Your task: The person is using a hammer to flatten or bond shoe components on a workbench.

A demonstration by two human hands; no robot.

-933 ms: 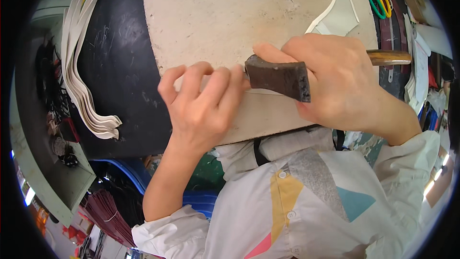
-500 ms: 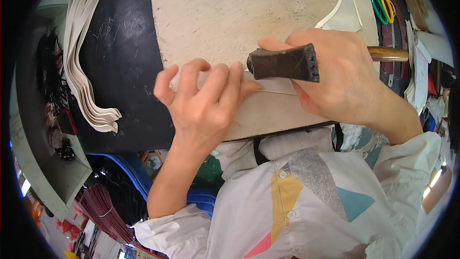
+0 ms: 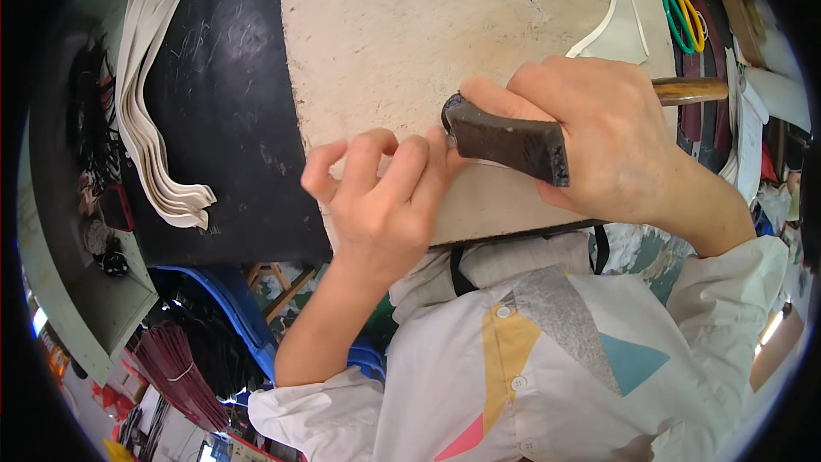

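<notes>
A hammer with a dark metal head and a wooden handle is gripped in my right hand. The head leans left, its rounded face down beside my left fingertips. My left hand is bent over the pale board, its fingers curled and their tips close to the hammer face. Index finger and thumb close on a thin white strip, of which only a short piece shows between my hands; the rest is hidden under them.
A curved white piece lies at the board's far right. Beyond it are green and yellow scissor-like handles. Stacked off-white strips lie on the black tabletop at left. Below the table stand a blue bin and bundled maroon strips.
My left hand has shifted right and slightly nearer me, up against the hammer head. The hammer head has tilted, its near end lower. The board has shifted slightly right in view.
</notes>
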